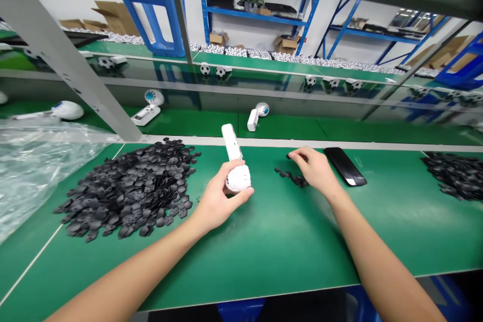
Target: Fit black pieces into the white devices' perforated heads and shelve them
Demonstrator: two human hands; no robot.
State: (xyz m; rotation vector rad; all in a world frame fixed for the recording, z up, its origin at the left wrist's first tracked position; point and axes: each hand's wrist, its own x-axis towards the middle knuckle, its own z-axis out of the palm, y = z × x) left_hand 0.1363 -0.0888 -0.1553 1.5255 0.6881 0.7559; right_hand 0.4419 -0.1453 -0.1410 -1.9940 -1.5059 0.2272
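White plastic ball-and-arm unit point(238, 179) is sitting in the left hand point(216, 201), over the middle of the green table point(264, 246), with its flat arm pointing away from the person. The left grip is closing around the rounded end, thumb on the near side and fingers on the far side. The right hand point(317, 168) is hovering at a small cluster of black pieces point(300, 181); its thumb and index finger are curling close together with something dark at the tips, but whether they are clamping a piece I cannot tell. The step in hand is seemingly the picking of a small black piece while the left hand is steadying the unit. Such a pick is calling for a light fingertip pinch that is separating one piece from its neighbours. A large heap of black pentagonal pieces point(139, 186) is lying to the left, and a black phone point(345, 166) is lying just beside the right hand.
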